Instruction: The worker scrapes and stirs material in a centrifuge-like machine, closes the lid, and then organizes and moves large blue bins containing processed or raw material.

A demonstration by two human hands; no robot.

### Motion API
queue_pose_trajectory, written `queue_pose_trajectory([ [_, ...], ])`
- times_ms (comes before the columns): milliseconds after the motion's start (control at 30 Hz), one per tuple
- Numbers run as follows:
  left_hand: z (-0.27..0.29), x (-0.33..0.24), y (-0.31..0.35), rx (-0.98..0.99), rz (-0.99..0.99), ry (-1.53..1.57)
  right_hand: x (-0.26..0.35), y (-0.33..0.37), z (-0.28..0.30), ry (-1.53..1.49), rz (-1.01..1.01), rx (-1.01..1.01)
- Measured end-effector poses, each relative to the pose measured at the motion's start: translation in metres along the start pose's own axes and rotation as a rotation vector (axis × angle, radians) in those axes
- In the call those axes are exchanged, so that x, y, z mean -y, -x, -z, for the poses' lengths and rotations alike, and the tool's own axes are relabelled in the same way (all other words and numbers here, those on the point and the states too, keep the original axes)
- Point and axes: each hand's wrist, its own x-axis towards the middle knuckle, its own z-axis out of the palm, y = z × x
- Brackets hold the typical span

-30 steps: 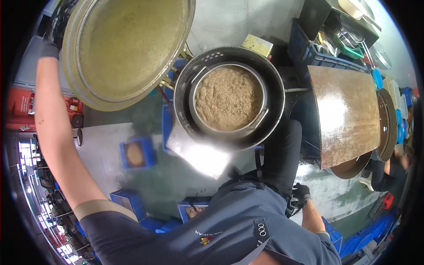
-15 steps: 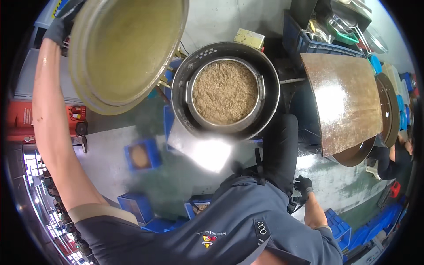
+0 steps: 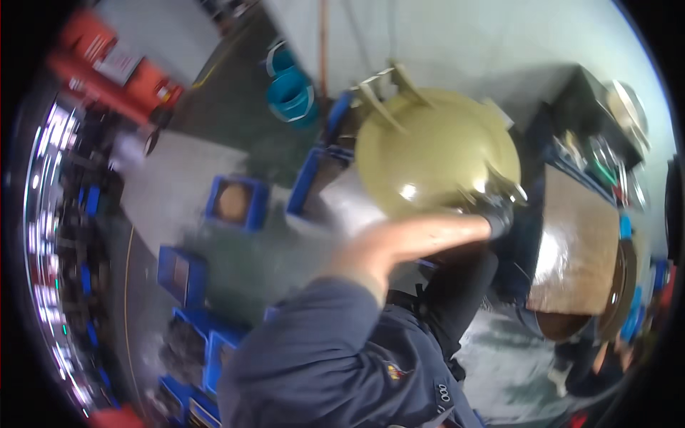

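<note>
A large round yellowish lid (image 3: pixel 442 153) now lies closed over the vessel and hides the pot and its brown grainy contents. Across its near side reaches my left arm. My left hand (image 3: pixel 497 217), in a dark glove, is at the lid's near right edge, close to a metal handle bracket (image 3: pixel 505 187). Blur and the hand's angle hide its fingers, so its grip cannot be made out. Two hinge arms (image 3: pixel 385 107) stand at the lid's far left. My right hand is out of sight.
To the right is a brown flat board (image 3: pixel 576 246) over a round vessel, beside a dark blue crate with utensils. Teal buckets (image 3: pixel 291 96) stand far left. Several blue bins (image 3: pixel 239 203) sit on the floor at left. Another person (image 3: pixel 592 367) is at the lower right.
The raised lid has swung down to the right over the pot, and my left hand has moved with it across to the right. My right hand has left the view. The view has shifted.
</note>
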Motion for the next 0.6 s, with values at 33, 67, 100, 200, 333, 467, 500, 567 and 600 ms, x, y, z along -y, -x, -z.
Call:
queue_pose_trajectory([
  [33, -0.03, 0.028, 0.011, -0.218, 0.333, -0.03, -0.011, -0.018, -0.034, 0.204, -0.035, 0.086],
  [67, -0.003, -0.003, 0.008, -0.025, 0.283, 0.464, -0.002, 0.002, 0.025, 0.268, 0.028, 0.035],
  [100, 0.001, 0.012, 0.016, -0.038, 0.277, 0.418, -0.026, 0.011, 0.024, 0.401, 0.033, 0.071],
  [200, 0.005, 0.012, 0.019, -0.086, 0.338, 0.402, -0.023, 0.042, 0.072, 0.727, 0.124, 0.123],
  [333, -0.011, 0.037, 0.032, -0.132, 0.357, 0.356, -0.026, 0.123, 0.007, 0.459, 0.086, 0.056],
  [467, -0.018, 0.025, 0.015, -0.187, 0.325, 0.436, -0.004, 0.15, -0.005, 0.579, 0.211, -0.108],
  [500, -0.017, 0.025, 0.015, -0.193, 0.312, 0.444, -0.004, 0.153, -0.004, 0.498, 0.16, -0.155],
  [567, -0.009, 0.021, 0.015, -0.193, 0.296, 0.419, -0.011, 0.168, -0.003, 0.465, 0.201, -0.202],
  [600, -0.011, 0.019, 0.014, -0.223, 0.293, 0.448, -0.014, 0.176, -0.003, 0.467, 0.221, -0.229],
])
